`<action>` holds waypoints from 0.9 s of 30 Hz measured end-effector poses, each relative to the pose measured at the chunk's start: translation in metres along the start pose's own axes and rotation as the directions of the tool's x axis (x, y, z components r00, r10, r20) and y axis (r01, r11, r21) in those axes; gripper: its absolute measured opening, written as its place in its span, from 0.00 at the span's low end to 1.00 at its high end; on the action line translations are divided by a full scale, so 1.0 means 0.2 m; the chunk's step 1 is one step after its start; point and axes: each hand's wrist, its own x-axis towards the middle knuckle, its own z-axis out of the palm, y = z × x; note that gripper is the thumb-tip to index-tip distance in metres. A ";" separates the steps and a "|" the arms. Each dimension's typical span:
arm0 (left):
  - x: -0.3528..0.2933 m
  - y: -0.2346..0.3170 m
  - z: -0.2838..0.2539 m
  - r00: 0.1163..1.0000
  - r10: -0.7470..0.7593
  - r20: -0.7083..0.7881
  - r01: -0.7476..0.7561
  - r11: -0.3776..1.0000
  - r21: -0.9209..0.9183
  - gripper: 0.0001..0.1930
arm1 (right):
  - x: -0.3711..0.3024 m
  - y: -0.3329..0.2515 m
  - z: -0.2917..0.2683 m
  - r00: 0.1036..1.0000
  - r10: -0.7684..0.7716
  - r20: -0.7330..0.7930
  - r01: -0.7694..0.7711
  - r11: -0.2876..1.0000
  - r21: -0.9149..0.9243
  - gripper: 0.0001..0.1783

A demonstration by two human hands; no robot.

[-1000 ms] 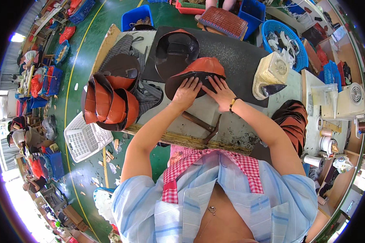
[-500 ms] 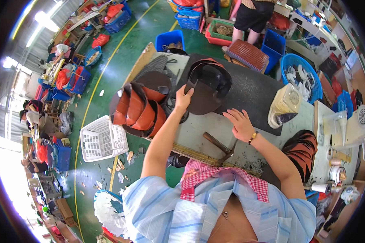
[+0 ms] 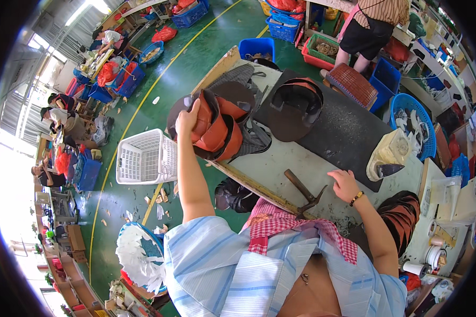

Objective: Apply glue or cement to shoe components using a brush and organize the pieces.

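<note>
The left hand (image 3: 188, 120) reaches out, arm straight, fingers closed on the stack of orange caps (image 3: 212, 127) at the bench's (image 3: 280, 164) left edge. The right hand (image 3: 345, 185) rests open and empty on the bench, just right of the hammer (image 3: 307, 191).

Light blue striped short-sleeved shirt (image 3: 232, 274), red checked cloth (image 3: 296, 232) at chest, beaded bracelet (image 3: 356, 198) on right wrist

**Orange, Brown and Green**

The stacked caps (image 3: 214, 127) are orange and dark brown. The mat (image 3: 344, 132) on the workbench looks black, perhaps dark grey. The floor (image 3: 158, 74) is green with a yellow line. One basket (image 3: 145, 157) is white; the crates (image 3: 257, 47) are blue. The apron (image 3: 296, 232) is red-and-white checked.
</note>
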 end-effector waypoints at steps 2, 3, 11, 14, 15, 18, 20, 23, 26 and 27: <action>0.10 -0.10 0.05 0.987 -0.005 0.160 0.051 0.957 -0.287 0.50 | 0.03 -0.03 0.00 1.000 0.014 0.018 -0.014 1.000 0.018 0.22; 0.10 -0.09 0.04 0.991 0.032 0.134 0.012 0.949 -0.314 0.40 | 0.05 -0.03 -0.01 1.000 -0.007 0.021 0.006 1.000 0.025 0.21; -0.39 0.48 -0.10 0.489 0.656 -0.574 -0.741 0.660 0.122 0.08 | 0.15 -0.03 -0.14 0.960 -0.176 -0.218 0.188 0.981 0.037 0.22; -0.71 0.73 0.13 0.257 0.941 -0.220 -0.921 0.307 0.240 0.08 | 0.27 -0.15 -0.27 0.864 -0.225 -0.450 0.296 0.951 0.093 0.22; -0.81 0.80 0.27 0.134 0.982 -0.133 -0.973 0.156 0.171 0.11 | 0.31 -0.18 -0.29 0.839 -0.214 -0.501 0.306 0.946 0.107 0.22; -0.89 0.77 0.84 -0.299 0.954 0.011 -0.951 -0.299 0.078 0.12 | 0.46 -0.10 -0.21 0.825 -0.218 -0.522 0.306 0.948 0.088 0.23; -0.91 0.81 0.99 -0.372 0.905 0.206 -0.922 -0.386 0.029 0.13 | 0.49 0.10 -0.09 0.893 -0.113 -0.435 0.170 0.981 0.094 0.24; -0.99 0.85 0.95 -0.524 0.821 0.227 -0.824 -0.556 0.111 0.15 | 0.45 0.23 -0.03 0.943 -0.041 -0.331 0.077 0.992 0.096 0.24; -1.02 0.83 0.96 -0.528 0.808 0.262 -0.785 -0.582 0.214 0.13 | 0.54 0.19 -0.01 0.945 -0.146 -0.292 0.128 0.989 -0.079 0.27; -1.04 0.82 0.97 -0.459 0.804 0.378 -0.823 -0.545 0.161 0.11 | 0.58 0.14 0.00 0.951 -0.184 -0.249 0.136 0.971 -0.198 0.29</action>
